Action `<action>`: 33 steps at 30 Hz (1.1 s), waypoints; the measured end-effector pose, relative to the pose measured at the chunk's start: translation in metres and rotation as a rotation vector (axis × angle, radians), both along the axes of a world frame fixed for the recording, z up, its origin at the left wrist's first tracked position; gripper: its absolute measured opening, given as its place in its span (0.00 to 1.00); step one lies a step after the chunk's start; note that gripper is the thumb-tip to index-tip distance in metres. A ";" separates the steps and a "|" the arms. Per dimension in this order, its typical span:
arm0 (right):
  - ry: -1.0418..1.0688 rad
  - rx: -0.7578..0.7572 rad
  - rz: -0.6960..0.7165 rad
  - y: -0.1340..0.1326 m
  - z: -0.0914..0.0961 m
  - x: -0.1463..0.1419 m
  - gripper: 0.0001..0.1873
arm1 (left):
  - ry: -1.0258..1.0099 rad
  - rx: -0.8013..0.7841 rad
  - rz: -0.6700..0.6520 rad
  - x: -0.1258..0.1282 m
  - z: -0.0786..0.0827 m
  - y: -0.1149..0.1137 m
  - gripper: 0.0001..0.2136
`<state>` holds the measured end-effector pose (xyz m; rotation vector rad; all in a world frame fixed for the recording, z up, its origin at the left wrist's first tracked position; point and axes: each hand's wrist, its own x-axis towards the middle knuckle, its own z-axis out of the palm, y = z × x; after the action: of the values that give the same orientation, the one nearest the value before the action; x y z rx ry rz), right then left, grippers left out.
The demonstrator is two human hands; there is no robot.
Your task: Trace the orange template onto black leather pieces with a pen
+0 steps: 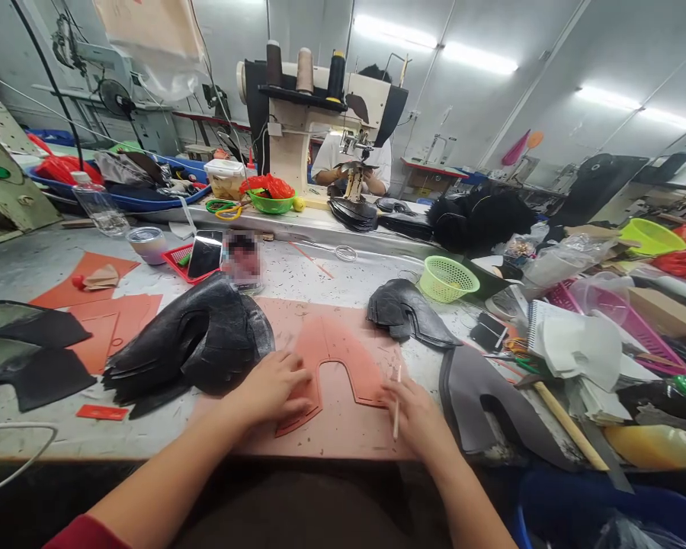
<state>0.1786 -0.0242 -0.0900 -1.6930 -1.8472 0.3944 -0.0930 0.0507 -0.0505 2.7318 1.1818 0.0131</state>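
My left hand (268, 385) lies flat with fingers stretched out on a salmon-pink U-shaped template (343, 358), pressing its left leg onto a pink cutting mat (331, 435). My right hand (415, 412) is closed around a thin white marking stick (397, 400), held upright beside the template's right leg. A stack of black leather shoe pieces (194, 343) rests just left of my left hand. A grey shoe-upper piece (480, 396) sits to the right of my right hand.
Another black piece stack (405, 309), a green basket (449, 278), a phone (204, 253), orange sheets (108, 320) and a wooden-handled hammer (565, 427) crowd the table. Across it, a person works at a sewing machine (325, 114). Clutter fills the right side.
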 end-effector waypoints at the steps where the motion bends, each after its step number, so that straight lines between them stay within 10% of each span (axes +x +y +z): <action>1: -0.056 0.019 -0.022 -0.005 -0.005 0.003 0.10 | 0.040 0.010 0.014 0.008 0.004 0.004 0.14; 10: -0.110 0.209 -0.067 -0.007 -0.022 -0.006 0.10 | 0.001 -0.001 -0.128 0.083 -0.011 0.032 0.20; 27: 0.458 0.086 -0.149 0.003 0.011 0.029 0.19 | -0.002 0.014 -0.167 0.081 -0.027 0.041 0.20; 33: 0.175 -0.139 0.099 0.014 0.013 -0.009 0.10 | -0.035 0.020 -0.156 0.080 -0.031 0.041 0.20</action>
<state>0.1697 -0.0101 -0.0775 -1.6040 -1.8145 0.7040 -0.0127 0.0914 -0.0815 2.8210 0.9620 0.0530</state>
